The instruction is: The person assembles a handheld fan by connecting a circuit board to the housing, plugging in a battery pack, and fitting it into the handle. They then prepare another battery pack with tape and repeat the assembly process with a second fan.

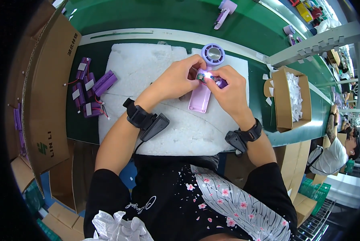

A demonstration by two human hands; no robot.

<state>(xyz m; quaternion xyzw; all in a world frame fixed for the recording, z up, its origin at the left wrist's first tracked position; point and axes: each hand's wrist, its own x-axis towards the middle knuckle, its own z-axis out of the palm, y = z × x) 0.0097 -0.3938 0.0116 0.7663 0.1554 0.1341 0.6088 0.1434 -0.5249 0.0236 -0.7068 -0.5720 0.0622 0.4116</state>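
While both hands met over the middle of the white foam pad [156,120], a lilac handheld fan [206,80] lay on that pad with its round head pointing away from the person and its handle shell open. The left hand [176,80] had its fingertips pinched at the top of the handle, and the right hand [228,90] pinched a purple battery [219,82] with a small circuit board [202,77] just beside a bright glare; exactly how these parts joined could not be told. Judged from this, the fitting of the inner parts was under way, and the handle was not yet closed. A loose heap of purple batteries with wires [89,90] waited on the green worktop [268,100] to the left of the pad, apart from the hands. A large cardboard sheet [47,96] stood at the far left, and an open carton of white packing [290,98] sat to the right. More lilac fan parts [224,12] lay farther back. Nothing stood between the hands and the fan.
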